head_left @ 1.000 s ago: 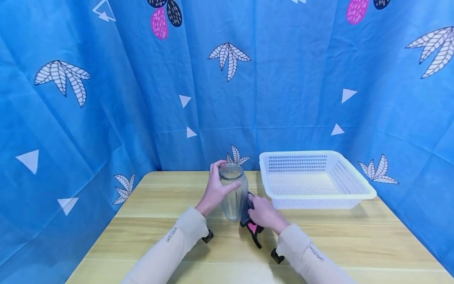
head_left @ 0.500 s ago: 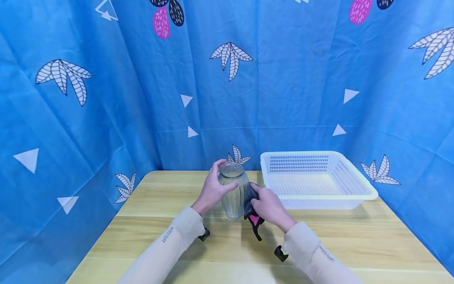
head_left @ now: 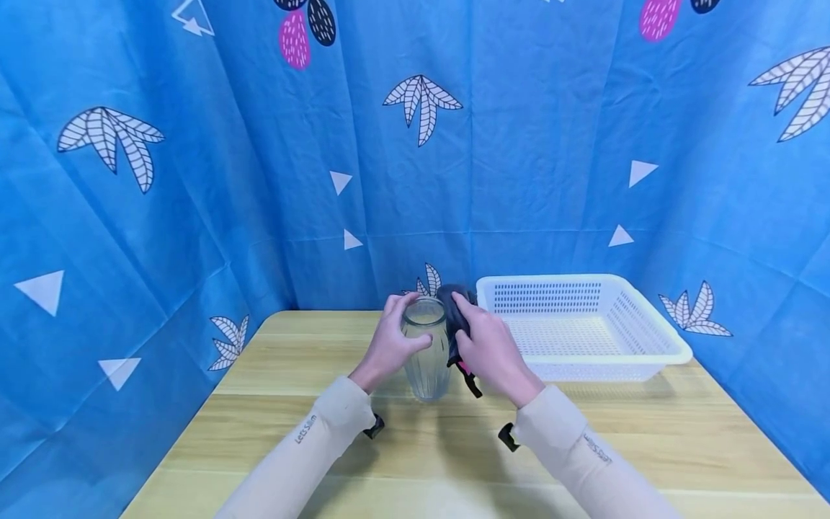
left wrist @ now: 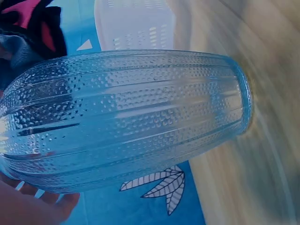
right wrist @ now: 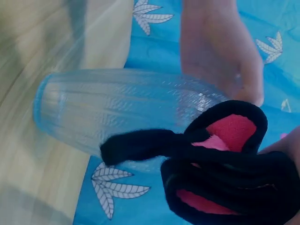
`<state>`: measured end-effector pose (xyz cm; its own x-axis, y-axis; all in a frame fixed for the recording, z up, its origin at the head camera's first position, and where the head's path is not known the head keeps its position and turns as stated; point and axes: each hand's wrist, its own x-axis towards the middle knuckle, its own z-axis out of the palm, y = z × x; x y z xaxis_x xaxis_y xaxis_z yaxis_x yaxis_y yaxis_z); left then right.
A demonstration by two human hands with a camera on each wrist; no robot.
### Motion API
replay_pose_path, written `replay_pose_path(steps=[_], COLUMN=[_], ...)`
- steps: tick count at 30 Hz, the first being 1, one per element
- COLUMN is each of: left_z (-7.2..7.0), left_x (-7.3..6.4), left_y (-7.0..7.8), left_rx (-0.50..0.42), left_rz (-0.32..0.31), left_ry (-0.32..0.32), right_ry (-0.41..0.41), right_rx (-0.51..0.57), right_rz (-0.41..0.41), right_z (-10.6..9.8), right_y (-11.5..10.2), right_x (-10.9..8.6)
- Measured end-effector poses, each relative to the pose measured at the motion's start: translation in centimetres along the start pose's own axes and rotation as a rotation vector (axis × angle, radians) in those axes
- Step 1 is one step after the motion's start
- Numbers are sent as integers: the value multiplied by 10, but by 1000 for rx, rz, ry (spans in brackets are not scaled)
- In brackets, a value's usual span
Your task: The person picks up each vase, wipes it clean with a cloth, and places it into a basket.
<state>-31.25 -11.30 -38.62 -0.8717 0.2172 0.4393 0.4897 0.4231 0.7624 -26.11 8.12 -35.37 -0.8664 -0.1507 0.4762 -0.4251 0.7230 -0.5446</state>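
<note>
A clear ribbed glass vase (head_left: 428, 371) stands upright on the wooden table. My left hand (head_left: 391, 344) grips it near the rim from the left, thumb in front. In the left wrist view, raised dots and ribs cover the vase (left wrist: 140, 112). My right hand (head_left: 491, 351) holds a folded dark cloth (head_left: 452, 306) with black edging and pink parts at the vase's upper right side. The right wrist view shows the cloth's (right wrist: 220, 164) layered folds and a loose black strip in front of the vase. Whether the cloth touches the glass just now, I cannot tell.
A white perforated plastic basket (head_left: 586, 358) sits on the table (head_left: 285, 360) to the right, close behind my right hand. Blue patterned curtain (head_left: 415, 187) hangs behind and along both sides of the table.
My right hand has moved the cloth up along the vase's right side, from its lower part to near the rim. My left hand keeps its hold on the vase.
</note>
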Motion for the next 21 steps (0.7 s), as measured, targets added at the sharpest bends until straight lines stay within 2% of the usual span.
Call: replay_pose_path(steps=[3,8,14,18,21], left_z=[0,1,9,13,15], left_x=[0,-1,-2,0,1], left_y=[1,0,1,-1,-3], left_rx=[15,35,32,-16,-56], left_rz=[5,9,-30,-61,-72], left_ry=[0,2,53,85,93], right_ry=[-47,-134,-255,-376,-408], right_rx=[-53,-82,-39,6,42], right_rz=[31,112,191,221,222], right_z=[4,20,46,62,67], right_y=[2,16,34,45,51], right_x=[1,0,-11,-20,-23])
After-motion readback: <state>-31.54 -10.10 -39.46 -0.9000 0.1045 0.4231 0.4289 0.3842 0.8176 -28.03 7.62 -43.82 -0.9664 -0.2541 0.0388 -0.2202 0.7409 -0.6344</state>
